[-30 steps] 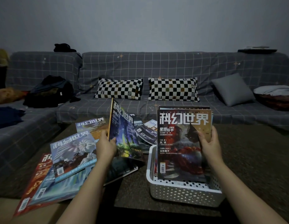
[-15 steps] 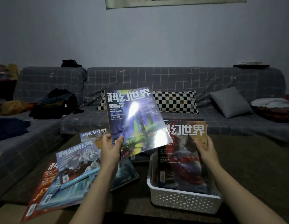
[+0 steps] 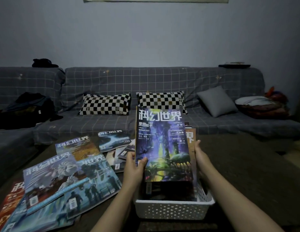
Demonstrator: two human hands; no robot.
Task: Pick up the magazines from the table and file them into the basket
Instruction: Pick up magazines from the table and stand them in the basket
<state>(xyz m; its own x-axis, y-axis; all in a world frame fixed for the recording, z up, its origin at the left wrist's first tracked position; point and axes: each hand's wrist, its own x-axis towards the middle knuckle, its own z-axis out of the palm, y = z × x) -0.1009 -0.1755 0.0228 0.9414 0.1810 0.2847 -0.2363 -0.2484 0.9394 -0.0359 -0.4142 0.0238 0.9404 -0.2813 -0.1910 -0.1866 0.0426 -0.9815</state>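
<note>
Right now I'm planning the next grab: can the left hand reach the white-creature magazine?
Probably yes, once the left hand lets go of the purple magazine; the white-creature magazine lies uncovered atop the pile beside it.

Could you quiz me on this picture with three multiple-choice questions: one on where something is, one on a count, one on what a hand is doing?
1. Where is the white basket?
A. on the sofa
B. on the table, right of the spread magazines
C. on the floor

2. How many checkered pillows lie on the sofa?
A. one
B. two
C. four

3. What is the left hand doing?
A. resting empty
B. holding a pillow
C. gripping the purple magazine

Answers: 1 B, it stands beside the spread magazines. 2 B, two lie side by side. 3 C, thumb on its cover.
</note>
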